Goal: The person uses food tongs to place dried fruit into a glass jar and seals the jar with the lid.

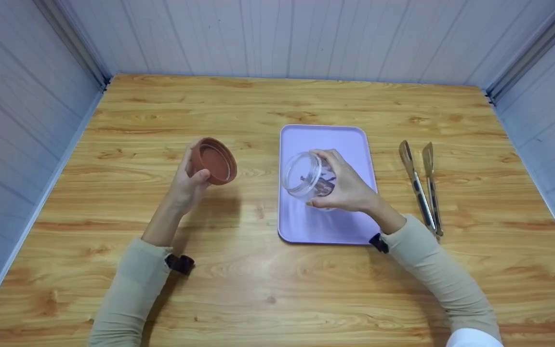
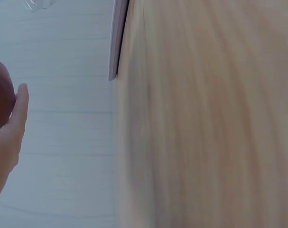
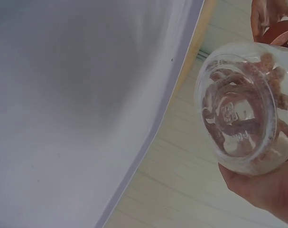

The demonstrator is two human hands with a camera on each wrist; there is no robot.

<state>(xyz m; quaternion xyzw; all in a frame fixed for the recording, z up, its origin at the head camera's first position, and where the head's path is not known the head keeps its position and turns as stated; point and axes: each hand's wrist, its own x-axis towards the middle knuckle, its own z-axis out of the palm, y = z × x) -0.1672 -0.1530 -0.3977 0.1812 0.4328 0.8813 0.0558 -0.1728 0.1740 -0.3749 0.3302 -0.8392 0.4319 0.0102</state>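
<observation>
My left hand [image 1: 188, 189] holds a reddish-brown round lid [image 1: 217, 163] above the table, left of the tray, its hollow inner side facing up and right. The thumb lies on the lid's rim. With fingers and thumb round its side, my right hand [image 1: 350, 187] grips a clear jar [image 3: 243, 118] over the purple tray [image 1: 323, 136]. The jar tilts, its uncovered mouth turned left toward the lid. Several brown strip-like pieces [image 3: 286, 102] lie inside the jar; their exact kind cannot be told. In the left wrist view only part of the lid [image 2: 0, 97] shows.
Tongs [image 1: 422, 193] with brown tips and dark-and-silver handles lie on the wooden table [image 1: 258, 284], right of the tray. Pale panel walls [image 1: 268, 38] stand behind the table and on both sides.
</observation>
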